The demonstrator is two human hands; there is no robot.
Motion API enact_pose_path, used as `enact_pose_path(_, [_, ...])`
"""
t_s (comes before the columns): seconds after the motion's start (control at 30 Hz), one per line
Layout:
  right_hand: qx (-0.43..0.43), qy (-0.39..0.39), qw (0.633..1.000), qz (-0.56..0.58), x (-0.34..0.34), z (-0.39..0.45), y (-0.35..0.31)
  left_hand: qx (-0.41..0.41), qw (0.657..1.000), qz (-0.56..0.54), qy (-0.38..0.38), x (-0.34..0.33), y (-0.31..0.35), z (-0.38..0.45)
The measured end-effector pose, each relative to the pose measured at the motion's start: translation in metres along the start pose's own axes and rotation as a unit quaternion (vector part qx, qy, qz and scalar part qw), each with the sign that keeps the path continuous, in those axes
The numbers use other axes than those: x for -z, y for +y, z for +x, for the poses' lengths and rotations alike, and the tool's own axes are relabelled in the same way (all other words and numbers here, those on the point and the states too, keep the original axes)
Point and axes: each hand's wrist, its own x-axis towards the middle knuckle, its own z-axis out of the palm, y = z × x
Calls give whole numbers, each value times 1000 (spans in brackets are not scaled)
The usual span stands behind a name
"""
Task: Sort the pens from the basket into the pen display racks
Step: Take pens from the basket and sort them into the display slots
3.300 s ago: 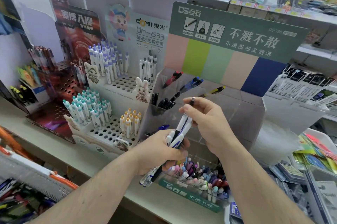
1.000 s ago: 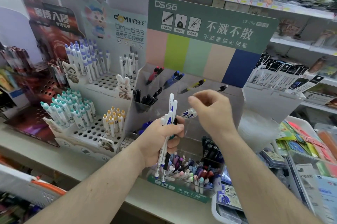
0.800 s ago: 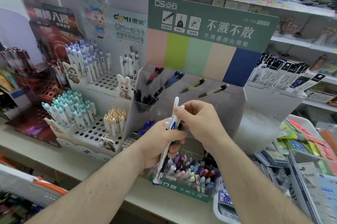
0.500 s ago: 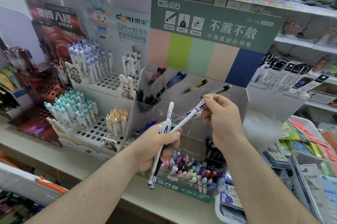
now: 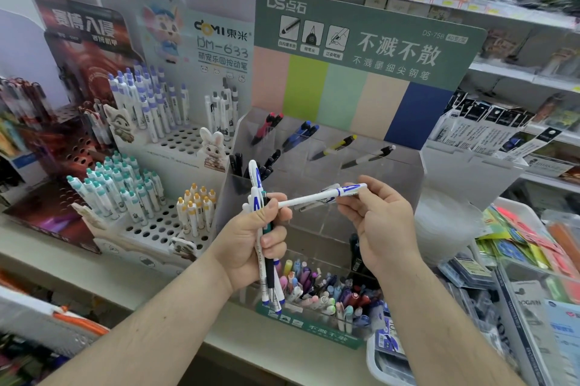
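Our left hand (image 5: 251, 238) grips a bunch of white pens (image 5: 262, 228) upright before the clear display rack (image 5: 405, 178). Our right hand (image 5: 376, 222) pinches a single white pen (image 5: 314, 197) level between both hands.

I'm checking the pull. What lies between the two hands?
In the head view, one white pen spans the gap: the right hand pinches its blue-clipped end, its tip reaching the left hand, which grips the bundle.

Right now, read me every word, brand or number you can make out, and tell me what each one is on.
"DS点石", "不溅不散", "不溅墨细尖钢笔", "DS-758": green header card.
"DOMI東米", "DM-633", "萌宠乐园按动笔": white rack's backboard.
"不溅不散": green strip on clear bin's front.
Red display's heading, pen barrels, shelf tags: too blurred.
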Motion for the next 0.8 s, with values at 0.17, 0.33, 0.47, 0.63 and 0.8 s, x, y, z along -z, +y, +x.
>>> enact_pose_path(0.17, [84,62,995,-1,1,4,-7,-2,999,7,42,-3,3,1])
enact_pose_path(0.33, [249,118,949,-151,2,15,-14,-16,996,32,87,-4,6,-1])
enact_pose_path(0.47, [289,100,903,-303,-3,20,-4,-15,995,35,91,-5,7,-2])
enact_pose_path(0.63, [264,36,883,-387,-13,20,12,-16,995,45,92,-4,7,-5])
enact_pose_path(0.8, [229,1,865,-447,-18,19,16,-19,994,59,90,-3,7,-7])
